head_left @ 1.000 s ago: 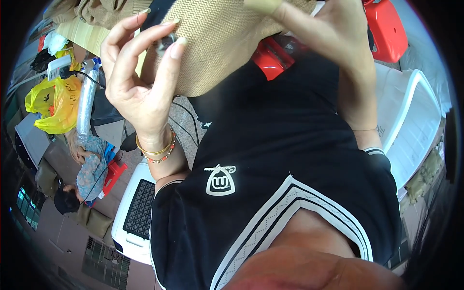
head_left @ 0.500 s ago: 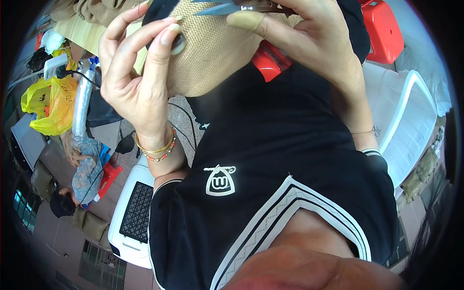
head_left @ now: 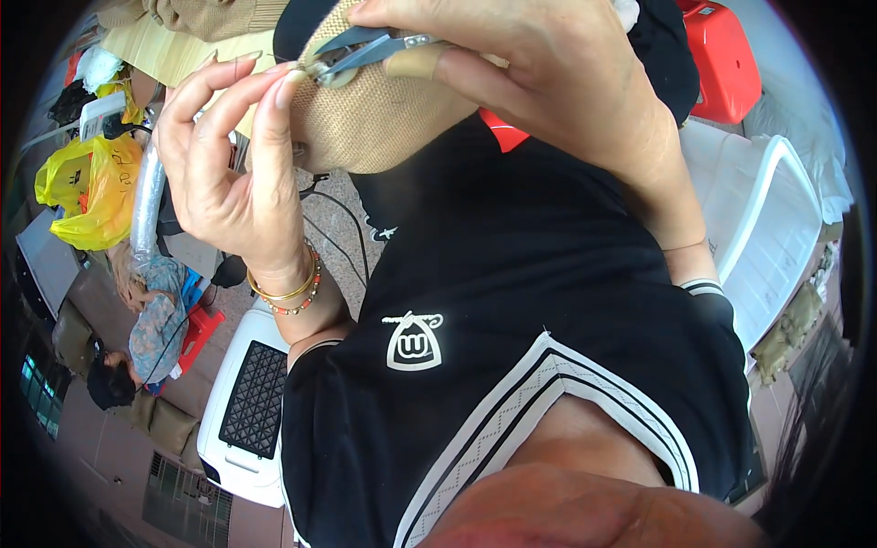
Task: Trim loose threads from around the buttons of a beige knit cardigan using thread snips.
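A piece of tan knit fabric (head_left: 402, 114) hangs in front of my black shirt, with a round pale button (head_left: 343, 77) near its left edge. My left hand (head_left: 239, 160) is closed in a pinch just left of the button, on what looks like a thread at the fabric's edge. My right hand (head_left: 566, 91) grips small thread snips (head_left: 370, 55), their blades parted and their tips against the threads by the button. A tan covering wraps the right thumb. Fingers partly hide the snips' handle.
Behind the fabric is a pale wooden surface (head_left: 169, 62) with more tan knit on it. To the left are a yellow plastic bag (head_left: 105, 196), a white case (head_left: 233, 475) and a seated person (head_left: 155, 320). A red stool (head_left: 722, 64) and a clear plastic bin (head_left: 767, 219) stand at the right.
The snips have moved left and down, from above the fabric to the button's threads. My left hand has shifted left, and the button now faces up more openly.
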Demonstrator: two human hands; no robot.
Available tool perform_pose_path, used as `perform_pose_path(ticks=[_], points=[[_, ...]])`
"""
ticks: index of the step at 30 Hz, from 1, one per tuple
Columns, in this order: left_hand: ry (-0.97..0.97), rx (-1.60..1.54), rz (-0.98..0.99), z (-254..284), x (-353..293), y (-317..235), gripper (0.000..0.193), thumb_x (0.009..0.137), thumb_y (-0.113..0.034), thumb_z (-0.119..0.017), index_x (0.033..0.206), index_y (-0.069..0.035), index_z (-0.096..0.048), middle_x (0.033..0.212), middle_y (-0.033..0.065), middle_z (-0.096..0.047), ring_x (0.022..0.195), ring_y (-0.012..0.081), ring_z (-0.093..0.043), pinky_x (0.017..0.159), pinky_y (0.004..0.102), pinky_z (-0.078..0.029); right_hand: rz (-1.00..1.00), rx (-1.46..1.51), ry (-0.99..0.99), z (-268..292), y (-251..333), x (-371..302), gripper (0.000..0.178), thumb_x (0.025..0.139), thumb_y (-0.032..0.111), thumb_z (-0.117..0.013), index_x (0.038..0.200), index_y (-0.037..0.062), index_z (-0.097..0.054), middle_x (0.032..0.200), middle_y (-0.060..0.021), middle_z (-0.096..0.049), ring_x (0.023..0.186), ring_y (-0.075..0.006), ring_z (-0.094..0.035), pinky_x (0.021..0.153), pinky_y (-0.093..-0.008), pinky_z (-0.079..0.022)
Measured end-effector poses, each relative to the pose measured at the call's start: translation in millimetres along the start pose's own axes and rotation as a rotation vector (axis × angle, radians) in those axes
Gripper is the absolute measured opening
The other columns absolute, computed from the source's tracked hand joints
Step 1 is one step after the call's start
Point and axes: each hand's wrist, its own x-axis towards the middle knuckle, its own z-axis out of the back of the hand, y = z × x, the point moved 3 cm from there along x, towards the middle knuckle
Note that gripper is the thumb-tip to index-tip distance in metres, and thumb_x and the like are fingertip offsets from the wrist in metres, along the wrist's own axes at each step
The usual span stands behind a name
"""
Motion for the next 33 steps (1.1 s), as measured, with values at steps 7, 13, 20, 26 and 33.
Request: perform_pose_path(ticks=[7,13,20,26,33], points=[[0.028,0.036,-0.152,-1.1,2.9,-9.2,0.010,0.081,-0.008,-0.079,0.089,-0.004,-0.074,0.100,0.0098,-0.068,0.100,0.0220,-0.062,0.094,0.0339,-0.045,0.124,-0.200,0.033,-4.8,3.5,1.4,0.015,0.080,0.006,-0.065,0.094,0.0054,-0.066,0.084,-0.0053,-0.052,0.077,-0.0234,-0.057,0.061,-0.0346,-0.048],[-0.089,-0.410,0.181,-7.7,-7.2,3.9,0.011,0.098,-0.003,-0.058,0.104,0.005,-0.062,0.120,0.0205,-0.062,0.106,0.0215,-0.062,0.097,0.0336,-0.048,0.019,0.043,-0.043,-5.7,0.4,0.6,0.026,0.072,0.006,-0.073,0.097,0.0065,-0.068,0.092,-0.0061,-0.057,0.080,-0.0237,-0.061,0.065,-0.0333,-0.050],[0.150,-0.220,0.153,-8.3,-8.4,1.7,0.018,0.091,0.000,-0.065,0.107,0.001,-0.073,0.104,0.0096,-0.067,0.097,0.0167,-0.062,0.087,0.0275,-0.047,-0.130,0.282,-0.177,-15.6,-0.6,-12.0,0.034,0.068,0.007,-0.072,0.102,0.0115,-0.069,0.083,-0.0044,-0.057,0.072,-0.0250,-0.062,0.058,-0.0329,-0.050],[0.120,-0.312,0.196,-15.9,0.1,-6.3,0.016,0.091,0.000,-0.066,0.105,0.001,-0.074,0.098,0.0070,-0.067,0.091,0.0120,-0.060,0.080,0.0224,-0.046,-0.093,0.215,-0.015,-22.6,-15.7,-10.7,0.031,0.073,-0.001,-0.067,0.103,0.0049,-0.071,0.082,-0.0088,-0.061,0.073,-0.0254,-0.061,0.065,-0.0331,-0.049],[0.114,-0.257,0.244,-19.3,4.3,-13.0,0.013,0.085,0.000,-0.074,0.098,0.002,-0.074,0.092,0.0046,-0.064,0.079,0.0087,-0.057,0.070,0.0213,-0.046,-0.231,0.342,0.008,-17.2,-17.2,-6.8,0.022,0.080,-0.005,-0.065,0.101,-0.0011,-0.070,0.084,-0.0126,-0.067,0.076,-0.0237,-0.063,0.069,-0.0327,-0.049]])
